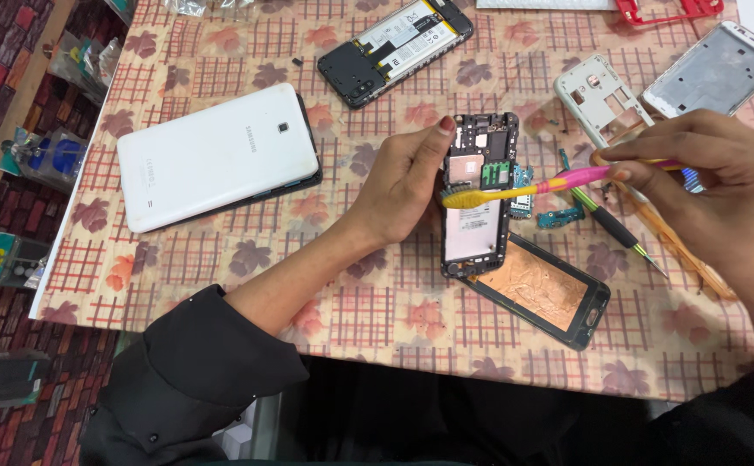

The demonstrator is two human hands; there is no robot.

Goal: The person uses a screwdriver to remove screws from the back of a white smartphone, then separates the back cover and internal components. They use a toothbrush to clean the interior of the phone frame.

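Note:
My left hand (pixel 407 185) grips an opened phone body (pixel 478 194) by its left edge, holding it upright above the table with its black frame and bare inner plate facing me. My right hand (pixel 722 194) pinches a pink and yellow toothbrush (pixel 528 187) by its handle. The yellow brush head rests on the upper middle of the phone body, near a small green part. Under the phone lies a detached screen panel (pixel 545 289) with a copper-coloured back.
A white tablet (pixel 217 155) lies face down at the left. Another opened phone with its battery (pixel 398 47) sits at the back. A grey phone frame (pixel 599 99), a silver frame (pixel 713 69), small circuit boards (pixel 558 216), a screwdriver (pixel 618 231) and a red frame lie to the right, on a floral tablecloth (pixel 377 319).

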